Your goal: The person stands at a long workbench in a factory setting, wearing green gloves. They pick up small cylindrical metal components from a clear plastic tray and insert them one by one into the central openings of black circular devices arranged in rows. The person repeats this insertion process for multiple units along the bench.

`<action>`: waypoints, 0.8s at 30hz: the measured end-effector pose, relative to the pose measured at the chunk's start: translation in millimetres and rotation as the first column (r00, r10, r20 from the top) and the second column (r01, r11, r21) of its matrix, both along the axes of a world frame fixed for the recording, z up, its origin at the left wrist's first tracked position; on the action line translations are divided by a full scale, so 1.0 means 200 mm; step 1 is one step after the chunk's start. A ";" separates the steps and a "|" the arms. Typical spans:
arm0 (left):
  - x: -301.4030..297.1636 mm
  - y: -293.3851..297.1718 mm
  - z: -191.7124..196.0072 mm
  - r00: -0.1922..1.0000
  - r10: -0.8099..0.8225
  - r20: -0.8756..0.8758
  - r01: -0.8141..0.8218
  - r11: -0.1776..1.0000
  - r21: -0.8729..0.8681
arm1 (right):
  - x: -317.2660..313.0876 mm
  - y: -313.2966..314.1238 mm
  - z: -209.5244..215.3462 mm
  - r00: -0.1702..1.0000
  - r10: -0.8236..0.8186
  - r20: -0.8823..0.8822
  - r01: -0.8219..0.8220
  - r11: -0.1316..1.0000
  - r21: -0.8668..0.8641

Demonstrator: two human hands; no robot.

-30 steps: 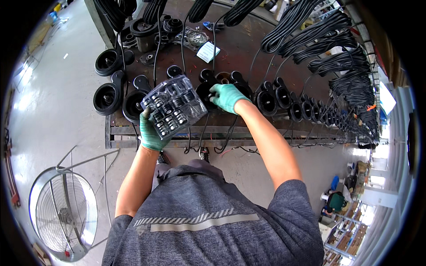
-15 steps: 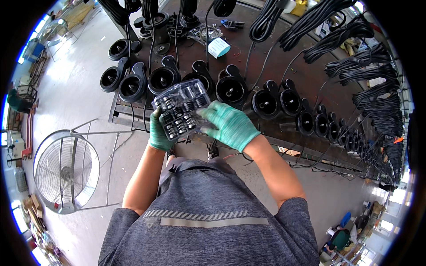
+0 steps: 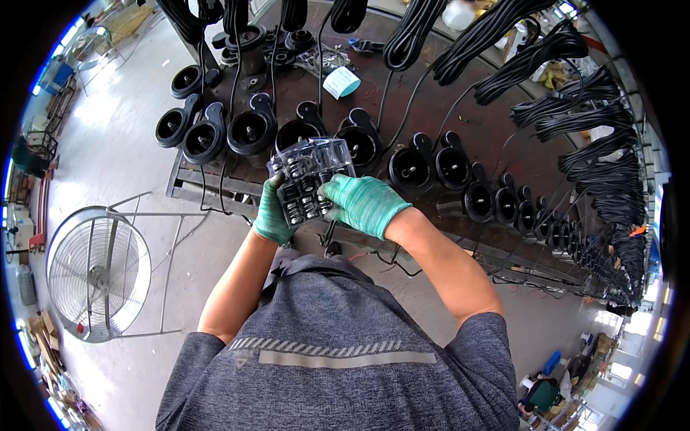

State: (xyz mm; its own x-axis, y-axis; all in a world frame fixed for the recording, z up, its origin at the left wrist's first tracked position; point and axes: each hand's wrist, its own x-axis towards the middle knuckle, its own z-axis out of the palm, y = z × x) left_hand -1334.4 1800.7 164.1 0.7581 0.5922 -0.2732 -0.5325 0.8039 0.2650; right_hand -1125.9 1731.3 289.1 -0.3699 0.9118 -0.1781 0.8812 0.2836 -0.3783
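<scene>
A clear plastic tray (image 3: 332,152) hangs in front of me, tilted, over the near edge of the workbench. Small round black-and-metal parts (image 3: 309,208) sit in rows in its compartments; several compartments at the far right look bare. My left hand (image 3: 272,218), in a green knit glove, is closed on the tray's left edge. My right hand (image 3: 366,204), gloved the same way, reaches in from the right with its fingertips pressed together among the parts. What those fingertips pinch is hidden. Just beyond the tray stand black pump housings (image 3: 252,131), open side up, with shafts in their middles.
More housings (image 3: 478,200) line the bench edge to the right. Bundles of black cable (image 3: 413,36) lie along the far side. A light blue paper roll (image 3: 341,83) and a blue-black glove (image 3: 366,45) rest on the workbench (image 3: 431,104). A big floor fan (image 3: 98,276) stands left.
The right hand has moved left over the tray, and its fingers have closed among the parts. The tray has shifted slightly right and down with my left hand. The view has shifted a little.
</scene>
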 end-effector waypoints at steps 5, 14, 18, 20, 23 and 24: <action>-0.02 0.08 0.02 0.997 -0.047 0.054 0.047 0.999 -0.003 | 0.00 0.05 0.02 0.981 -0.064 -0.184 0.070 0.997 0.028; -0.22 0.17 0.02 1.000 0.020 -0.012 -0.020 1.000 0.001 | 0.36 0.20 -0.19 0.264 -0.836 -0.482 0.553 0.540 -0.635; -0.25 0.19 0.04 0.999 -0.029 0.027 0.029 1.000 0.001 | 0.34 0.27 -0.31 0.296 -0.851 -0.435 0.559 0.523 -0.643; -0.26 0.20 0.04 0.999 -0.046 0.022 0.046 0.999 -0.004 | 0.34 0.32 -0.32 0.351 -0.869 -0.348 0.574 0.493 -0.653; -0.24 0.19 0.02 0.997 -0.078 0.026 0.079 0.996 -0.041 | 0.35 0.37 -0.32 0.432 -0.872 -0.227 0.602 0.467 -0.647; -0.23 0.20 0.02 0.994 -0.099 0.049 0.102 0.993 -0.063 | 0.35 0.38 -0.33 0.450 -0.871 -0.196 0.609 0.460 -0.646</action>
